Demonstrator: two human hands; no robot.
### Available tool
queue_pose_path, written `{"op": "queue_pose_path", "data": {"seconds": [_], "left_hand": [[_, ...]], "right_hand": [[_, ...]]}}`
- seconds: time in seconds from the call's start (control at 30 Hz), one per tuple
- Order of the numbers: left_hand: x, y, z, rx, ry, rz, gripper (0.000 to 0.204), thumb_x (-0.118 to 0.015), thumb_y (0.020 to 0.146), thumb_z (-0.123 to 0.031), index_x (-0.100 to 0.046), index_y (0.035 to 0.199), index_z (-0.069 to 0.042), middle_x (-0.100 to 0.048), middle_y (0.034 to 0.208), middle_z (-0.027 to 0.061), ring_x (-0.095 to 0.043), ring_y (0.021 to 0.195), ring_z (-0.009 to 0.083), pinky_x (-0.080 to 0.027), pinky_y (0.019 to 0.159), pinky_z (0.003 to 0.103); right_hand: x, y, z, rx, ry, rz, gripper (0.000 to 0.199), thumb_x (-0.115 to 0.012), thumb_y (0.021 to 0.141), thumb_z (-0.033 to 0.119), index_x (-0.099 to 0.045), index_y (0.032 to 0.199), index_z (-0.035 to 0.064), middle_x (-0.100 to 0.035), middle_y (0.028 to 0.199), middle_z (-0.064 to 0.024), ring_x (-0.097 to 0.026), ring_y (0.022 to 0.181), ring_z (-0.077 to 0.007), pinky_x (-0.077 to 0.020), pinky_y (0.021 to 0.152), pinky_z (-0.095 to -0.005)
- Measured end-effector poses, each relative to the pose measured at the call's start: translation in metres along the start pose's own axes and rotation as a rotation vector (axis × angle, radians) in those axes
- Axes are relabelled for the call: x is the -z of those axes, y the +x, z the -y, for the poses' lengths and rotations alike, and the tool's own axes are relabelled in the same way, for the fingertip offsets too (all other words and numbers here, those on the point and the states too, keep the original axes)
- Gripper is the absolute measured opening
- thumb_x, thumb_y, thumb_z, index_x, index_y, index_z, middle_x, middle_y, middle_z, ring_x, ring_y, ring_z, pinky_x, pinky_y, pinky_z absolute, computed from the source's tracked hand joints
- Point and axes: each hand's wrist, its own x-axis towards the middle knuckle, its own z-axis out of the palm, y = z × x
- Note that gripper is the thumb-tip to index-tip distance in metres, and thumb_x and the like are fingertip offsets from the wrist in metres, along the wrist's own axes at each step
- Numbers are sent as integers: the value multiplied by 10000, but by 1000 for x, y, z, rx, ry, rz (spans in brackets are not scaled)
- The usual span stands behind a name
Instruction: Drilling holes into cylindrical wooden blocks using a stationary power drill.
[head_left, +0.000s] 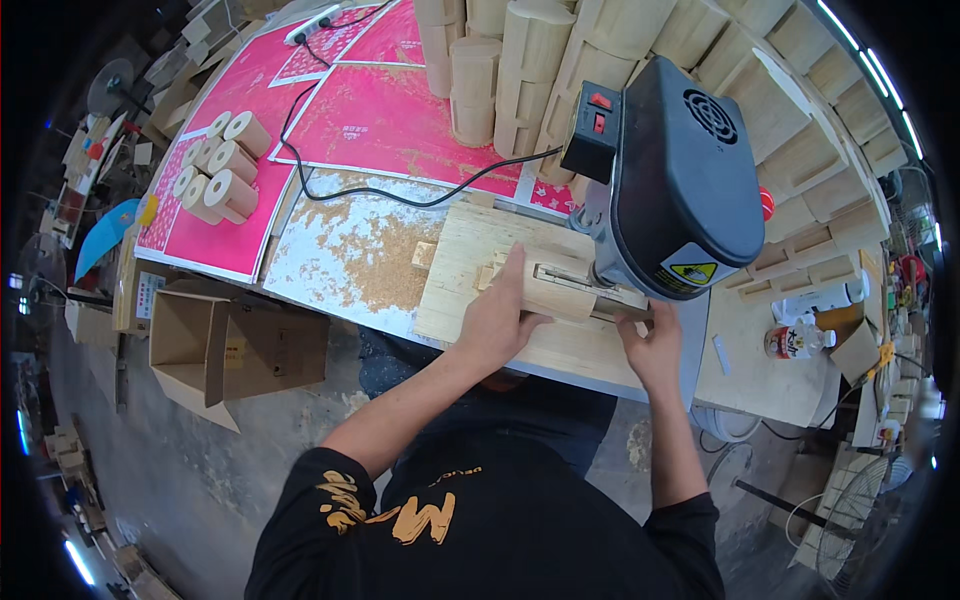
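A pale, rounded wooden piece [556, 300] lies on a plywood board [450, 300] at the table's front edge. A long narrow slot or guide runs along its top. My left hand [497, 318] grips its left end, the thumb along the near side and the fingers over the far side. My right hand [652, 348] is closed at the right end, thumb and fingers pinching there; part of that end is hidden. Right above the piece stands a black drilling machine [690, 180] with red switches. Its lower tip reaches the piece near the slot, where contact is hard to make out.
Sawdust [385, 255] covers the table left of the board. Several wooden cylinders with holes [232, 195] stand on pink sheets [390, 115]. A black cable [400, 200] crosses the table. Tall stacks of wooden pieces [535, 75] rise behind; a bottle [795, 340] stands right. An open cardboard box [265, 350] sits below.
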Motion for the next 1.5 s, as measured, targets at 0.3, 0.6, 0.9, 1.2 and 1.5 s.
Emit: {"op": "queue_pose_path", "data": {"seconds": [0.3,0.6,0.9,1.2,1.5], "left_hand": [[6,-1,-5,-33,70,24,1081,-824,773,-174,-115,1551,75,-547,1308,318,-610,1108,467,-541,848,469],[4,-1,-4,-68,179,18,1074,-813,784,-207,-116,1547,85,-584,1259,306,-659,1019,434,-559,781,450],[1,-3,-3,-113,203,-39,1108,-832,777,-206,-94,1559,66,-667,1059,264,-682,888,421,-551,707,462],[3,-3,-5,-78,176,-28,1089,-826,779,-182,-107,1563,51,-667,1059,267,-677,902,435,-548,746,461],[-1,-1,-11,-24,139,-33,1064,-810,779,-155,-111,1544,88,-622,1161,304,-664,940,443,-543,743,480]], "right_hand": [[93,96,100,98,884,-93,481,-474,1063,371,-523,1409,40,-595,1269,-86,-531,1196,-176,-373,1048,-336],[84,62,109,287,793,-240,186,-470,1076,153,-582,1136,18,-611,962,-46,-578,856,-124,-441,856,-277],[21,-17,22,645,-53,-259,47,-670,871,66,-665,878,20,-699,1182,-160,-595,1034,-356,-472,920,-419],[65,28,62,726,307,-300,219,-560,1009,197,-626,1130,26,-694,1034,-140,-583,778,-215,-473,731,-328],[85,55,103,309,636,-208,261,-452,1084,198,-592,1163,-7,-619,895,-52,-531,673,-79,-424,634,-218]]}}
